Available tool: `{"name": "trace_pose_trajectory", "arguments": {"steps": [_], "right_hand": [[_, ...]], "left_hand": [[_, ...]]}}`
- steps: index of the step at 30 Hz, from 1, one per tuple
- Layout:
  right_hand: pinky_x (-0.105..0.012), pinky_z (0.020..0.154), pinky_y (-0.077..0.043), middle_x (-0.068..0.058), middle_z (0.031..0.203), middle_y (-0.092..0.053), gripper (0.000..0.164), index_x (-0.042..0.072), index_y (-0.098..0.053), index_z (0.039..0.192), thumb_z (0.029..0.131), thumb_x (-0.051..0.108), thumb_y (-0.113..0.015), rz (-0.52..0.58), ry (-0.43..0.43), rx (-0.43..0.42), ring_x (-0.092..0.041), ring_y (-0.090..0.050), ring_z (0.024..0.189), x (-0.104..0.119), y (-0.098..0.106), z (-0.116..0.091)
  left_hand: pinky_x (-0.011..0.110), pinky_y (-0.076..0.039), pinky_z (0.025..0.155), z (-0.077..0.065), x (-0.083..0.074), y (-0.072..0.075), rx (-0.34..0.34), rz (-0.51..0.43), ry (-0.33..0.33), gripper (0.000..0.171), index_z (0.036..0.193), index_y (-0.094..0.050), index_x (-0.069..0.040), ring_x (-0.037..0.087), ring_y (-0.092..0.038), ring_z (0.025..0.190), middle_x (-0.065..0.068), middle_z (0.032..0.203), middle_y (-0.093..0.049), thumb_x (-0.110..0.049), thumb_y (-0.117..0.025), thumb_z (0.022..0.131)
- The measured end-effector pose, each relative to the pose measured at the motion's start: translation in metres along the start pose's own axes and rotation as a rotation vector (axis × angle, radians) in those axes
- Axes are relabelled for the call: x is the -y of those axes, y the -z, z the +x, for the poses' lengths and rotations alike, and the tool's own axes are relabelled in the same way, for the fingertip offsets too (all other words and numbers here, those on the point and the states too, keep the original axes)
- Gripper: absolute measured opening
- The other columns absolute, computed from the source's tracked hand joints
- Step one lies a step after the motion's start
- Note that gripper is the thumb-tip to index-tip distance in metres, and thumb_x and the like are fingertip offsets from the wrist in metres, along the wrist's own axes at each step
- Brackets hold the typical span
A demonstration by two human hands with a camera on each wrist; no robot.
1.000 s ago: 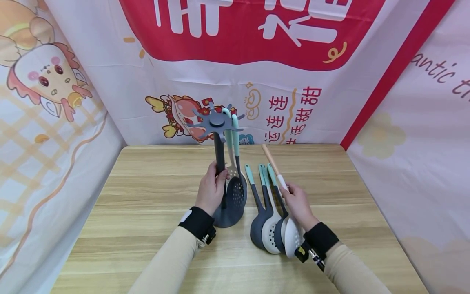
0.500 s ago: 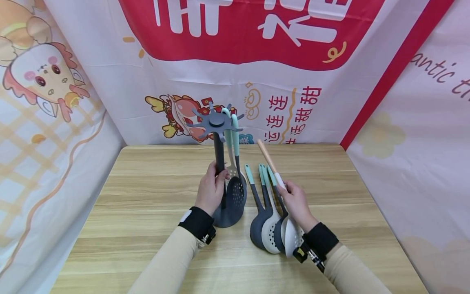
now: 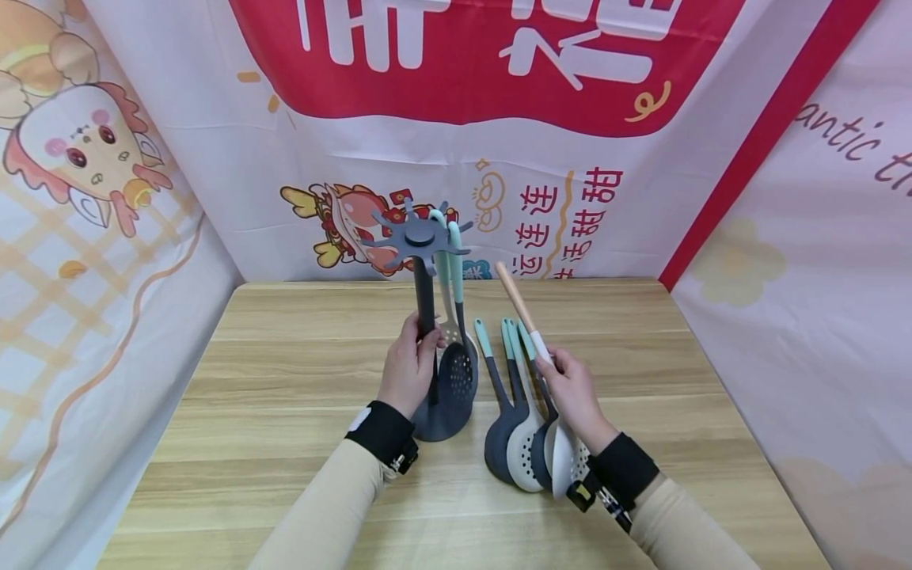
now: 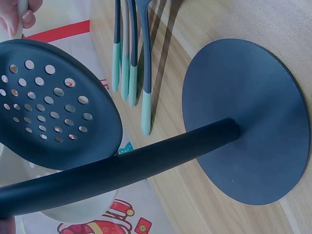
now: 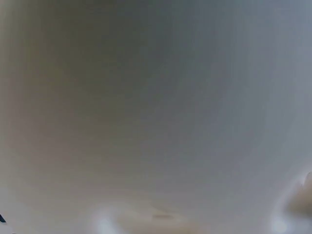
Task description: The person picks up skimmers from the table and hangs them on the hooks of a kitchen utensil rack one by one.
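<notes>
My left hand [image 3: 409,364] grips the post of a dark grey utensil stand [image 3: 423,293] with a round base [image 4: 263,165] and a ring of hooks on top. From the hooks hang a dark skimmer [image 4: 48,102] full of holes and a pale utensil [image 3: 443,289], both with mint handle ends. My right hand [image 3: 573,388] holds the white part of a wooden-ended handle [image 3: 516,297], tilted up to the left. Its pale rounded head [image 3: 563,459] is below the hand, partly hidden by the wrist; its exact kind I cannot tell. A blurred pale surface [image 5: 156,112] fills the right wrist view.
Several mint-handled utensils lie side by side between the hands, among them a dark round-headed one [image 3: 502,443] and a pale slotted one [image 3: 523,455]. A pale perforated head [image 3: 582,463] shows beside my right wrist. Printed cloth [image 3: 399,142] rises behind the wooden table [image 3: 299,443].
The wooden end of the held handle has swung up and left, and my right hand has shifted slightly left and up. The left hand and stand have stayed put.
</notes>
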State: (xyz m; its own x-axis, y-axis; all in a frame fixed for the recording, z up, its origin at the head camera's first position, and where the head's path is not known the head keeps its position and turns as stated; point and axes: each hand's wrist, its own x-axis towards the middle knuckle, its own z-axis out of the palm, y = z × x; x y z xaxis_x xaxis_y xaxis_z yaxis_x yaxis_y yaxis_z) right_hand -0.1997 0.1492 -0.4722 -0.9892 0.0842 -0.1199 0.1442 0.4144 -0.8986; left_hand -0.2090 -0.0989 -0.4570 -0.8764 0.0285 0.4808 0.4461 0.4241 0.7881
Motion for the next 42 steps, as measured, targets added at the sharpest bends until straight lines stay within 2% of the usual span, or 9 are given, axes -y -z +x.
{"name": "trace_pose_trajectory", "arguments": {"steps": [3,10,14,17,20,32,42], "right_hand": [[-0.025,0.065,-0.044,-0.014,0.096,-0.062,0.036,0.003,-0.057,0.134,0.103,0.022,-0.053,-0.002,0.013,0.006,-0.020,-0.052,0.078,0.002,0.000,-0.002],[-0.025,0.067,-0.045,-0.019,0.100,-0.062,0.036,0.003,-0.056,0.135,0.103,0.021,-0.053,0.018,0.028,0.011,-0.024,-0.054,0.082,0.004,-0.001,-0.005],[-0.025,0.066,-0.045,-0.013,0.094,-0.060,0.038,0.002,-0.054,0.136,0.104,0.021,-0.052,0.032,0.024,0.018,-0.029,-0.054,0.084,0.008,0.000,-0.007],[-0.025,0.065,-0.044,-0.010,0.090,-0.058,0.037,0.002,-0.054,0.136,0.104,0.019,-0.051,0.038,0.038,0.013,-0.025,-0.053,0.078,0.012,0.001,-0.009],[-0.024,0.063,-0.042,-0.012,0.089,-0.057,0.035,0.003,-0.055,0.135,0.104,0.018,-0.052,0.044,0.058,-0.002,-0.019,-0.050,0.074,0.016,0.000,-0.011],[-0.023,0.057,-0.040,-0.015,0.089,-0.055,0.029,0.003,-0.056,0.130,0.105,0.016,-0.049,0.112,0.106,-0.006,-0.021,-0.049,0.069,0.033,-0.002,-0.022],[-0.023,0.055,-0.042,-0.007,0.087,-0.053,0.027,-0.001,-0.053,0.129,0.105,0.009,-0.045,0.230,0.137,0.005,-0.016,-0.048,0.066,0.041,-0.005,-0.028]], "left_hand": [[0.044,-0.058,0.084,0.000,-0.001,0.000,0.002,-0.005,0.001,0.024,0.125,-0.050,0.000,0.027,-0.069,0.089,0.015,0.095,-0.066,-0.013,-0.046,0.106],[0.044,-0.057,0.085,0.000,-0.002,0.001,0.007,-0.008,0.014,0.023,0.125,-0.050,0.000,0.027,-0.068,0.090,0.015,0.096,-0.066,-0.013,-0.046,0.106],[0.045,-0.057,0.085,0.000,-0.001,0.001,0.004,-0.004,0.014,0.024,0.125,-0.050,0.000,0.027,-0.068,0.089,0.015,0.096,-0.066,-0.013,-0.046,0.106],[0.045,-0.057,0.085,-0.001,-0.001,0.001,0.003,-0.003,0.012,0.024,0.125,-0.050,0.000,0.027,-0.069,0.089,0.015,0.095,-0.066,-0.013,-0.046,0.106],[0.044,-0.057,0.084,-0.001,0.000,0.001,0.003,-0.009,0.008,0.024,0.125,-0.050,0.000,0.027,-0.068,0.089,0.015,0.096,-0.066,-0.012,-0.046,0.105],[0.043,-0.058,0.084,0.000,0.000,0.002,0.005,-0.014,-0.006,0.023,0.125,-0.049,0.000,0.026,-0.068,0.089,0.014,0.098,-0.064,-0.012,-0.047,0.105],[0.044,-0.058,0.083,0.000,0.000,0.002,0.010,0.002,-0.007,0.023,0.125,-0.049,0.000,0.027,-0.068,0.088,0.015,0.097,-0.065,-0.012,-0.046,0.105]]}}
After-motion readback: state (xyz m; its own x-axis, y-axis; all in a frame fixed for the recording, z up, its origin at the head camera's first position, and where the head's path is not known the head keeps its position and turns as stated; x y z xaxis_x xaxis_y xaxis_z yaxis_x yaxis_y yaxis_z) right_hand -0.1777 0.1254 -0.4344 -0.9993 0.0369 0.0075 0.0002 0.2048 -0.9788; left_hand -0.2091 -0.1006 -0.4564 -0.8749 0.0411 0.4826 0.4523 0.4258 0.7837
